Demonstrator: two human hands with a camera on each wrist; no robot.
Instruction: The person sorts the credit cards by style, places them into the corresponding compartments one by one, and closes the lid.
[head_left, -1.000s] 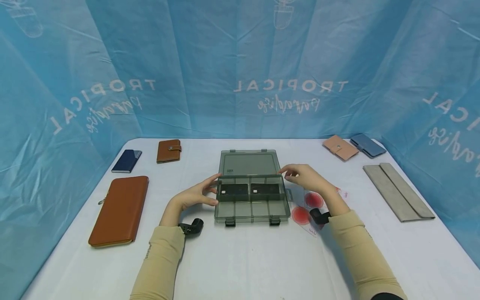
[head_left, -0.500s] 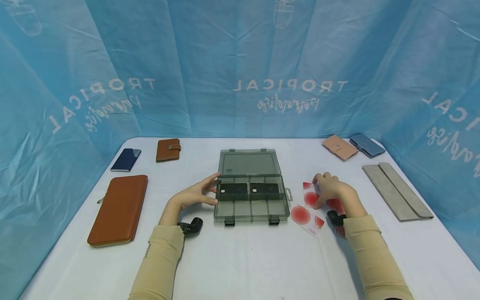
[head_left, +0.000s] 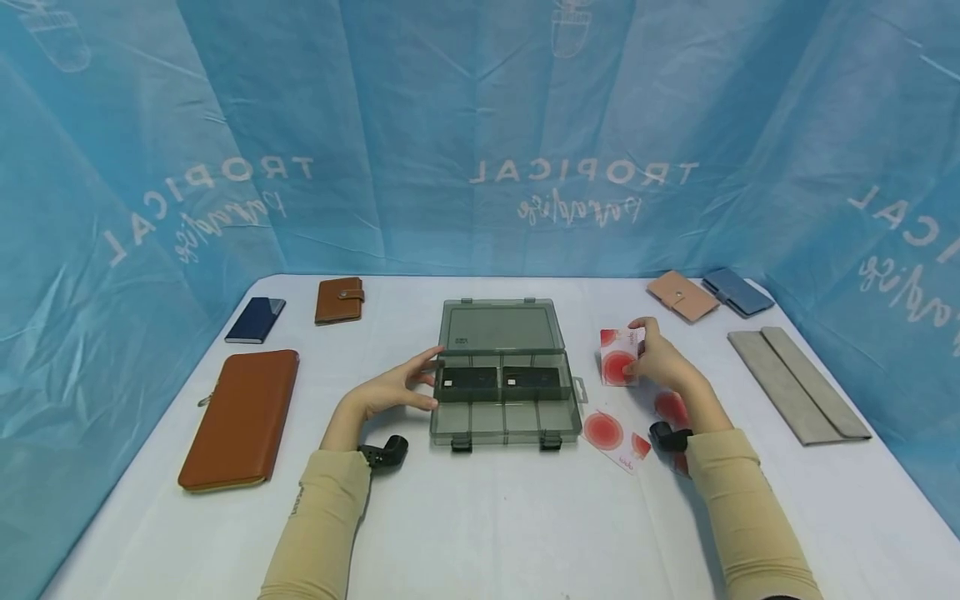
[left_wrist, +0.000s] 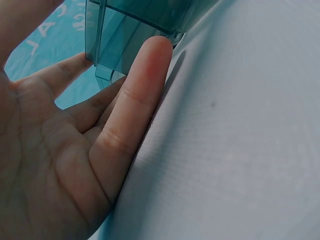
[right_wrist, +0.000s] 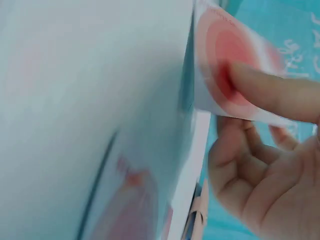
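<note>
My right hand [head_left: 660,358] pinches a white card with red circles [head_left: 618,367], thumb on its face and fingers behind, as the right wrist view shows. The card is raised off the table, right of the box. A translucent grey-green compartment box [head_left: 506,423] lies with its lid [head_left: 498,325] laid back. Two black cards [head_left: 468,379] with small chips sit side by side in its back compartments. My left hand [head_left: 390,385] rests against the box's left side, its fingers [left_wrist: 145,80] fairly straight. Another red-circled card [head_left: 611,435] lies right of the box.
A further red card [head_left: 670,407] lies partly under my right wrist. At left are a brown zip wallet [head_left: 240,421], a dark blue card holder [head_left: 255,320] and a brown snap wallet [head_left: 337,301]. At right are a pink wallet [head_left: 681,296], a blue wallet [head_left: 737,292] and a grey sleeve [head_left: 795,383].
My right hand has left the box's right edge, reached the red cards, and lifted one up and slightly left. The left hand has stayed at the box.
</note>
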